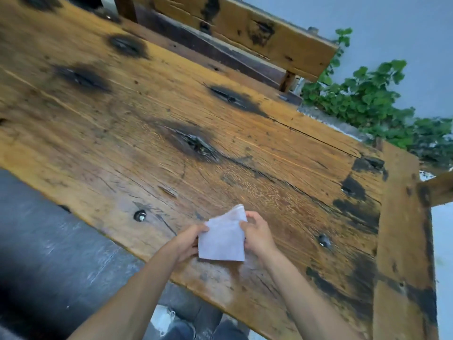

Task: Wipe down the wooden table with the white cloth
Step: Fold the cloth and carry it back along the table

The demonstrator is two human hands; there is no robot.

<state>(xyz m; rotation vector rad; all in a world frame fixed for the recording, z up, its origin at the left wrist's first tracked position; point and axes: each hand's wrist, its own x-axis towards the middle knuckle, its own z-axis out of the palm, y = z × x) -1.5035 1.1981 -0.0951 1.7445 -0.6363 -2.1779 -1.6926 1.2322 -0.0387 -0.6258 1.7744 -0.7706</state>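
The white cloth point(224, 235) is folded into a small flat piece and held just above the wooden table point(152, 123), near its front edge. My left hand point(187, 242) grips the cloth's left edge, fingers curled under it. My right hand point(257, 233) pinches the cloth's right edge with thumb and fingers. The table is a broad, worn plank top with dark knots and black stains, and a pale smear lies below the cloth.
A wooden bench point(257, 30) stands along the table's far side. Green plants point(367, 99) grow by a pale wall at the right. Grey floor point(49, 241) lies left of the table's front edge. A bolt head point(140, 215) sits left of the hands.
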